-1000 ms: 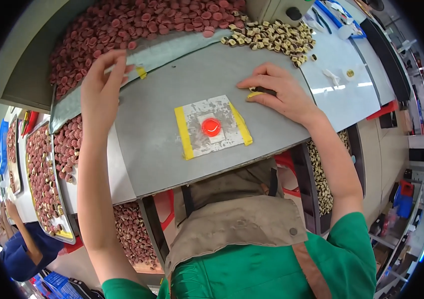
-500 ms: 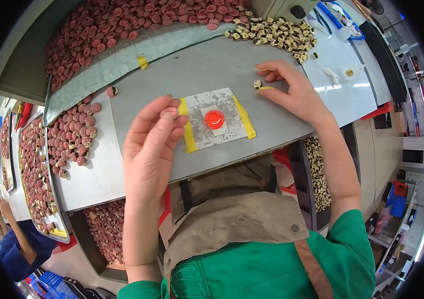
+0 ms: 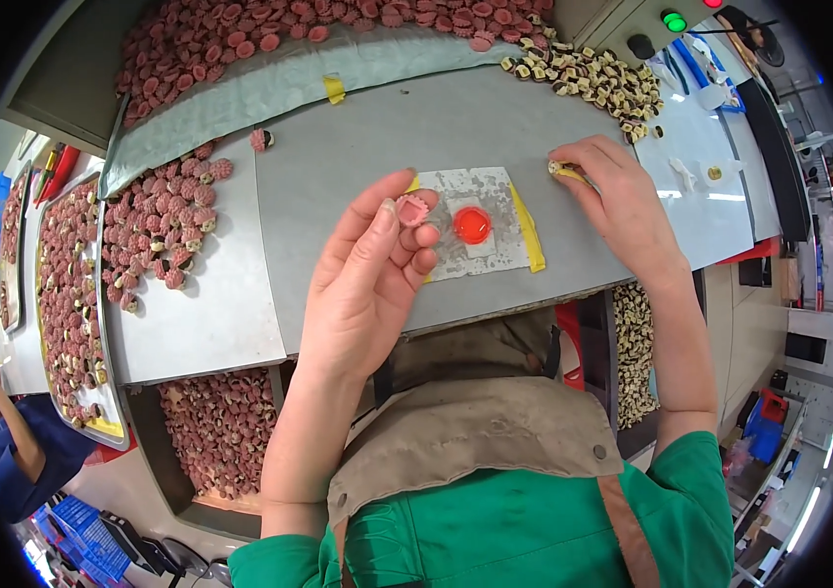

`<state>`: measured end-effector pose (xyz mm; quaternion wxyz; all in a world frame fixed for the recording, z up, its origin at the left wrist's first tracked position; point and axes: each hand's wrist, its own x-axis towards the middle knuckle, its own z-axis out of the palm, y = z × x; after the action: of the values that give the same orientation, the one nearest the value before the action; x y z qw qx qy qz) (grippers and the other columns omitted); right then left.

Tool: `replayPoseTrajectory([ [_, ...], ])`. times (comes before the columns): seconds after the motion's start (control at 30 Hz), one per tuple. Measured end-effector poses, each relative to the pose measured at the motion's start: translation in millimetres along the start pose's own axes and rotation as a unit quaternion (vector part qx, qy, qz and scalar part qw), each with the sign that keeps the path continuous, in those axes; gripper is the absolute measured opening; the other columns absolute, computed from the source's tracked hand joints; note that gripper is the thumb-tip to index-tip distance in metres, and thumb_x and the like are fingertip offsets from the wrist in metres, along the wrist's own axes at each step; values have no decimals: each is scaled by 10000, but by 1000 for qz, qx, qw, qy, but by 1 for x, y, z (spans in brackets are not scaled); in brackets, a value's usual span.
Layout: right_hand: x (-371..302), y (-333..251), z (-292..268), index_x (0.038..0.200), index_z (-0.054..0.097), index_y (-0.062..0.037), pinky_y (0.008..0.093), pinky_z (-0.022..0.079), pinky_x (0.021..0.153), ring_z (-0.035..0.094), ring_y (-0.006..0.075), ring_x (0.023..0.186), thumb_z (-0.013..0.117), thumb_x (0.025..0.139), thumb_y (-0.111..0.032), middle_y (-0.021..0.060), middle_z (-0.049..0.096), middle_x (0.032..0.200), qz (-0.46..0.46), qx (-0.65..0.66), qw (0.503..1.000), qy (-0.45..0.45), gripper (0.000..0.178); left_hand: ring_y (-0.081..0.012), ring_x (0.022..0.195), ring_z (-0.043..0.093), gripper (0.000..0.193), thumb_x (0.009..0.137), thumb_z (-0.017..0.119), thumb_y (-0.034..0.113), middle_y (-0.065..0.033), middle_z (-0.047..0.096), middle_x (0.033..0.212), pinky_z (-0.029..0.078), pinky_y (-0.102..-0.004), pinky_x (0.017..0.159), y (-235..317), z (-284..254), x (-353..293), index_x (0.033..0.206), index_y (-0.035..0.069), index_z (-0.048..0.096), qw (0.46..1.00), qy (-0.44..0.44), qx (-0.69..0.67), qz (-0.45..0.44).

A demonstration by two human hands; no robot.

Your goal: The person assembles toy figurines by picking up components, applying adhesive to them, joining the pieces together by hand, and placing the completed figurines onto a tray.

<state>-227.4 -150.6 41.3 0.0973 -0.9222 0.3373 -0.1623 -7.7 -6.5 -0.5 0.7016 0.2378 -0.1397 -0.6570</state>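
Left hand (image 3: 367, 284) grip pinching a pink ridged cap (image 3: 411, 209) (just beside the red button (image 3: 472, 224)); right hand (image 3: 617, 201) pinching a small yellow piece (image 3: 561, 170).

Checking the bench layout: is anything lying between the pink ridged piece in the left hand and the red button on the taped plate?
Nothing visible: the pink ridged piece sits just left of the red button, bare plate between.
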Motion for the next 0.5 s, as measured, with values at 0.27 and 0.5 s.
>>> replayPoseTrajectory([
  [0.27, 4, -46, -3, 1009, 604, -24, 352, 469, 772, 579, 296, 888, 580, 813, 7, 119, 587, 947, -22, 140, 990, -16, 199, -120, 972, 591, 393, 969, 501, 128, -97, 567, 1169, 484, -240, 878, -1, 3, -4, 1334, 0, 428, 997, 21, 66, 17],
  [0.5, 10, -58, 19, 969, 619, -40, 374, 474, 729, 571, 294, 843, 646, 741, -22, 99, 581, 907, -138, 82, 986, -36, 230, -110, 960, 591, 342, 962, 516, 116, -57, 589, 1131, 477, -238, 871, -3, 6, -5, 1287, 20, 472, 997, 16, 71, 39],
])
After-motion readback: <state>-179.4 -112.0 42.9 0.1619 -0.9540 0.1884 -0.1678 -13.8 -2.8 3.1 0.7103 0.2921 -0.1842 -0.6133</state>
